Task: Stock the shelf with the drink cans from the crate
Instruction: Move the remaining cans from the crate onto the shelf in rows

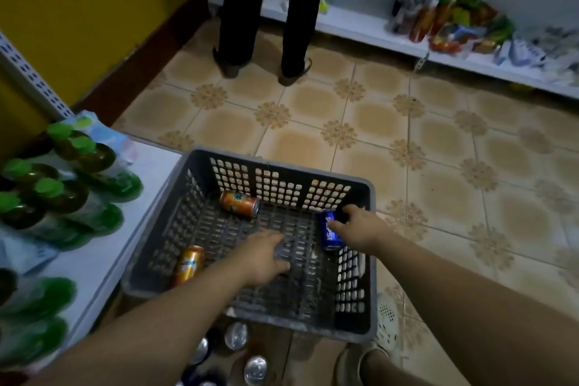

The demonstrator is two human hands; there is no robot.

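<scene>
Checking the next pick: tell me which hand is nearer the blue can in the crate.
Right. The right hand is on the blue can at the crate's right wall, fingers around it. The left hand is over the crate floor, well left of it.

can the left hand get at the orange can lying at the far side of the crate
Probably yes: the left hand hovers empty inside the crate, and only bare crate floor lies between it and the orange can.
</scene>
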